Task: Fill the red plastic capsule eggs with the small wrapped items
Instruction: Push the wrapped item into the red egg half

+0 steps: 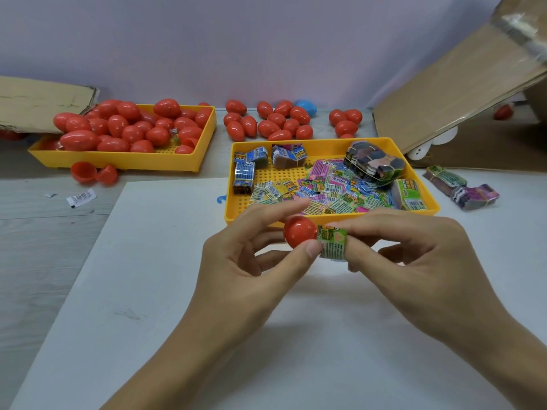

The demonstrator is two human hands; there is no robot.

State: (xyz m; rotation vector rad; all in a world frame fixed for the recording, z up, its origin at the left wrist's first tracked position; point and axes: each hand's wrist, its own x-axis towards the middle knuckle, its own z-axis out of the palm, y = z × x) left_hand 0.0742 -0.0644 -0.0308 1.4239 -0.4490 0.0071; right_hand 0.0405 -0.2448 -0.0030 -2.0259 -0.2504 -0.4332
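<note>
Your left hand (236, 261) pinches a smooth, rounded red capsule half (299, 232) between thumb and forefinger, while your right hand (414, 253) pinches a glossy green printed packet (332, 242) against its mouth, above the white sheet (148, 276), near the perforated yellow tray (414, 152).

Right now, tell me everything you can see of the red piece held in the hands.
The red egg half is a smooth, glossy plastic shell, rounded like a dome toward the camera's left. The left hand pinches it between thumb and forefinger, in the air in front of the near yellow tray. Its open side faces right, where a green wrapped item, held by the right hand, meets it. Its rim and inside are hidden.
</note>
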